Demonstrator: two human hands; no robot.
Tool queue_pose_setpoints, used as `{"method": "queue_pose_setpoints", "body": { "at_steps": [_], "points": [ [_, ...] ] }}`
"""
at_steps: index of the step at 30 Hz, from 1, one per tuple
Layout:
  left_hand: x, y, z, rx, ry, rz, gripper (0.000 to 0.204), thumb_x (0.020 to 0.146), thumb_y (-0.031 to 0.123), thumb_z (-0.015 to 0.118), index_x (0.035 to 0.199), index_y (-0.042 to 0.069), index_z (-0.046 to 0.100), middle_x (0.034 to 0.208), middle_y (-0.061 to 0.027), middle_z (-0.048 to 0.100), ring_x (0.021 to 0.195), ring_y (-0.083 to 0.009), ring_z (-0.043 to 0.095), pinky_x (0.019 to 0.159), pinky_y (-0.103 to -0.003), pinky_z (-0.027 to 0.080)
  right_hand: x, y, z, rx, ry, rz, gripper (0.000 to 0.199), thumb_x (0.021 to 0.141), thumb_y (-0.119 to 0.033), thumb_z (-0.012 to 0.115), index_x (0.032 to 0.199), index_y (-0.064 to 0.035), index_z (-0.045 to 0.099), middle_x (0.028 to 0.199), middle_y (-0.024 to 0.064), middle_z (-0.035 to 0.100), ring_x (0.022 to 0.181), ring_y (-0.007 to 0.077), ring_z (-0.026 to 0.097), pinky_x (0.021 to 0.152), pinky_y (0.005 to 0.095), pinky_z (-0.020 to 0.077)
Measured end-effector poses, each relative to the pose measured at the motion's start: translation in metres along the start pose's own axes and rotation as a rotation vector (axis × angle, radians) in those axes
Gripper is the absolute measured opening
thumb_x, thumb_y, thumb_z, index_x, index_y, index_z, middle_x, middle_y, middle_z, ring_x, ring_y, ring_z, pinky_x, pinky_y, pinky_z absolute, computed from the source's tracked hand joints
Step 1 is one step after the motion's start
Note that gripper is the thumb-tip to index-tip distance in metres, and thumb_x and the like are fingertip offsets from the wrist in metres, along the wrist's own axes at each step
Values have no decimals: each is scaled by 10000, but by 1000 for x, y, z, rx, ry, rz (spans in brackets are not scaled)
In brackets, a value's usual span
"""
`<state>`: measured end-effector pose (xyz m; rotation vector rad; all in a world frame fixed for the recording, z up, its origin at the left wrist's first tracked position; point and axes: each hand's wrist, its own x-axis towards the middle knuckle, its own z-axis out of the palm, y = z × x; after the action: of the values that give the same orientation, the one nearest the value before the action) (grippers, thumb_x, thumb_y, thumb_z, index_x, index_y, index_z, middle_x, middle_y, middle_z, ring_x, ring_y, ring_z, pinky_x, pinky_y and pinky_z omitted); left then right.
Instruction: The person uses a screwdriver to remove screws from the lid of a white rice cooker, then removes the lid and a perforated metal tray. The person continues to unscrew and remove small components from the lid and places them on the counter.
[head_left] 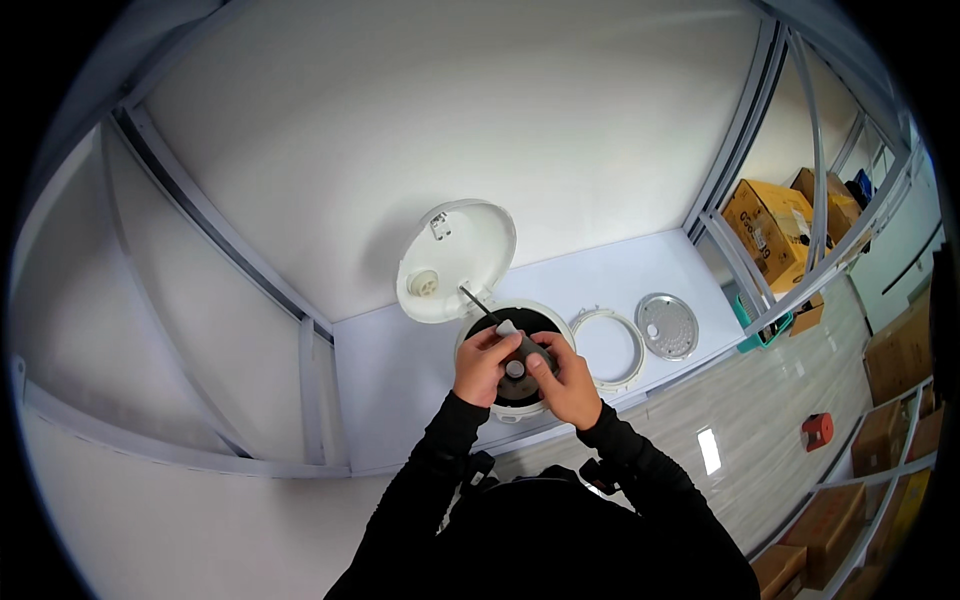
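Note:
A white rice cooker stands on the table in front of me, its round lid raised and tilted back. Over the cooker's dark opening, both my hands are on a screwdriver with a grey handle. Its dark shaft slants up to the left, the tip at the lid's lower inner edge; whether it sits in a screw is too small to tell. My left hand is closed around the front of the handle. My right hand grips the handle's rear, thumb on top. Part of the cooker's inside is hidden by my hands.
Right of the cooker, a white ring and a perforated silver disc lie on the white table. Metal frame posts flank the table. Beyond are a yellow carton, a teal basket, a red object on the floor and shelved boxes.

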<state>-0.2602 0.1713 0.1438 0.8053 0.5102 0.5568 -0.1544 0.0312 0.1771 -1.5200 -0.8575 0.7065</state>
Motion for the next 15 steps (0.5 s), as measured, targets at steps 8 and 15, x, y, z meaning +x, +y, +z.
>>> {"method": "queue_pose_setpoints", "body": {
  "at_steps": [8,15],
  "points": [
    [3,-10,6,55,77,94,440,951,87,751,1333,-63,593,1136,-71,680,1018,-141,665,881,-276,531,5,18,8,-244,139,-553,407,965,-173,705,1310,-15,557,928,92,684,801,177,659,721,319,528],
    [2,-4,-2,9,47,-7,518,935,104,779,1375,-71,571,1147,-55,689,1002,-112,665,872,-246,521,0,10,1,-62,-45,35,470,899,-99,757,1313,-25,549,1010,113,697,886,209,670,780,346,538]
  ]
}}
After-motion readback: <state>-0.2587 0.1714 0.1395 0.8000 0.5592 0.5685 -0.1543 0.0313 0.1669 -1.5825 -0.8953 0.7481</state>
